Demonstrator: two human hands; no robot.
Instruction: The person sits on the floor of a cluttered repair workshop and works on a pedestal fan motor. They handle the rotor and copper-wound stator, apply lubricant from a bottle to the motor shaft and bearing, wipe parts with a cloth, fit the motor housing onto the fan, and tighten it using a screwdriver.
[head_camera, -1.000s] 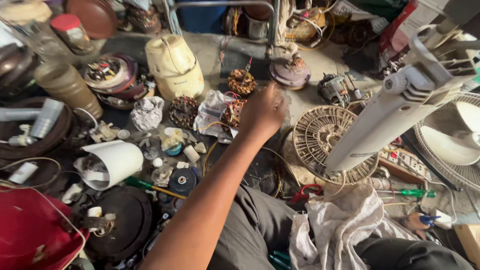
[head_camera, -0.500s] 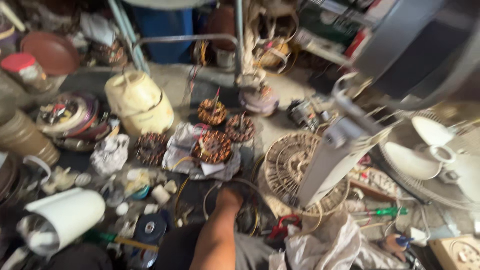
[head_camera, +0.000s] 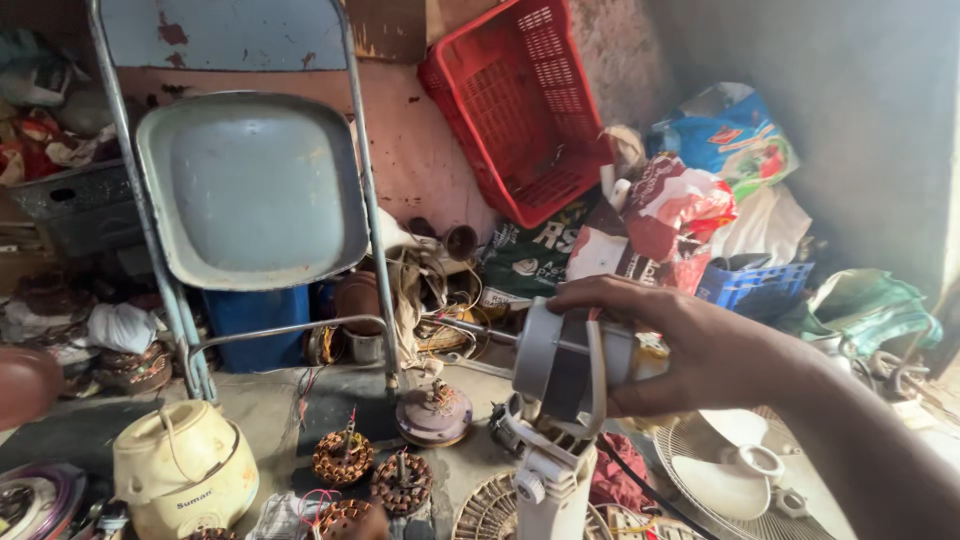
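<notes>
Grey-white plastic marks the fan motor housing (head_camera: 572, 362), low and right of centre in the view, sitting on top of a white stand neck (head_camera: 550, 485) that rises from the bottom edge. The right hand (head_camera: 690, 345) comes in from four o'clock and its grip is closed around the housing, fingers curled over the top and thumb underneath. The housing and neck have their long axis close to upright, tilted slightly, with the housing's top end pointing toward twelve o'clock. The left hand is out of view, so its grip cannot be told.

Clutter surrounds it on the floor. At nine o'clock of the housing stands a folding metal chair (head_camera: 250, 190) with a pale grey seat tipped up. At twelve o'clock a red plastic crate (head_camera: 520, 100) leans against the wall, with printed bags (head_camera: 690, 210) and a blue basket (head_camera: 755, 285) toward two o'clock. Copper-wound motor stators (head_camera: 345, 458) lie at eight o'clock, near a cream rice cooker (head_camera: 185, 480). A white fan blade in its wire guard (head_camera: 735, 480) lies at five o'clock, just beside the stand neck and under the forearm.
</notes>
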